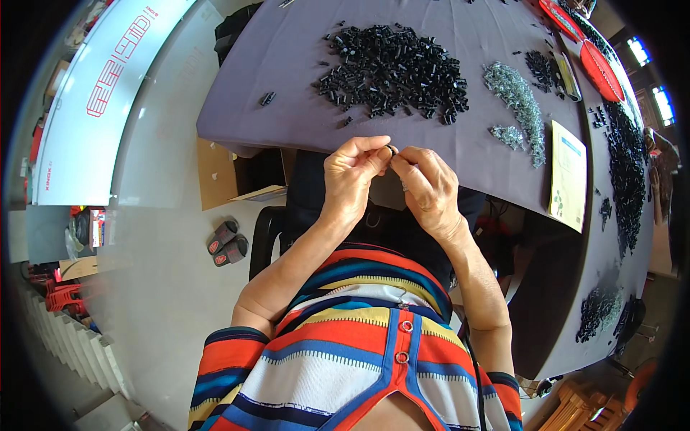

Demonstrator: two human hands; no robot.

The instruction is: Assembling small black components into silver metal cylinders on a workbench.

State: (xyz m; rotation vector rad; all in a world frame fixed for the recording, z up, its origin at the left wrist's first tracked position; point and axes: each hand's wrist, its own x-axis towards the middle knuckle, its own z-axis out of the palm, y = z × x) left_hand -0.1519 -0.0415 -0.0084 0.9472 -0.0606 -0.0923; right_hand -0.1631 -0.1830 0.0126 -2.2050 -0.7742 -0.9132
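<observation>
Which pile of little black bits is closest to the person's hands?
The big black pile straight ahead of the left hand and right hand, on the purplish-grey cloth. The other black piles lie farther off to the right.

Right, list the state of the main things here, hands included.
Left hand: pinching a small black piece
Right hand: pinching the same piece
Black pile: loose, heaped on the table
Clear pile: loose, smaller heap
Yellow paper: lying near the table's edge
Cardboard box: open
Slippers: unworn, side by side
</observation>
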